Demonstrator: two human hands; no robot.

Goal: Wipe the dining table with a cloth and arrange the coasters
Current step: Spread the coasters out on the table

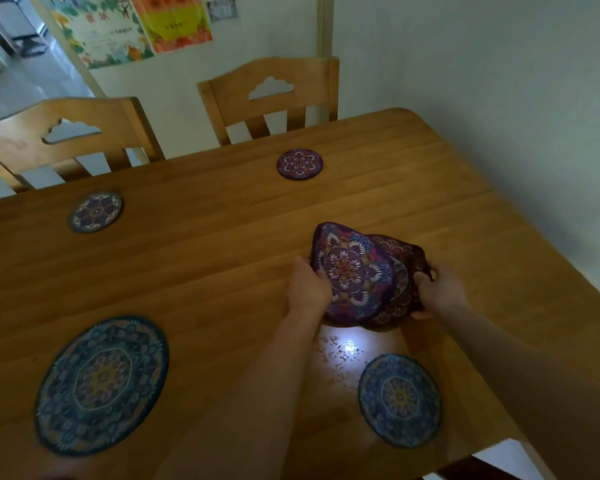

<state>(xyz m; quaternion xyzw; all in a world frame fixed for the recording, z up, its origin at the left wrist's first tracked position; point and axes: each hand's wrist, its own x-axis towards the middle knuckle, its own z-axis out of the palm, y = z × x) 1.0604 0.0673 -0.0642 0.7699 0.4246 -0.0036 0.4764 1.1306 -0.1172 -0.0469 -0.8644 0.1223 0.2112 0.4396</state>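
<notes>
1. Counter point(205, 271): wooden, planked, with a rounded far-right corner.
2. Purple mat point(352, 271): round with a floral pattern, right of centre. It is bent and tilted, and its far edge is raised.
3. Red mat point(406, 261): dark and patterned, directly under the purple mat and showing on its right side.
4. Left grip point(307, 289): closed on the purple mat's left edge, with the fingers tucked beneath.
5. Right grip point(437, 292): closed on the red mat's right edge, with the fingers curled over it. Both mats lie between the two grips.
6. Blue mat point(101, 384): large and round, flat on the counter, near left.
7. Blue coaster point(399, 400): flat, near right, just short of the near edge.
8. Left coaster point(96, 212): small, dark blue, far left.
9. Far coaster point(299, 163): small, purple, near the far edge and well apart from the grips.
10. Bright spot point(350, 348): a light patch with small specks, on the counter just near of the held mats.
11. Chairs point(274, 98): two wooden chairs with cloud-shaped cut-outs, at the far side.
12. Posters point(136, 26): colourful sheets on the far wall; the writing is too blurred to read.
</notes>
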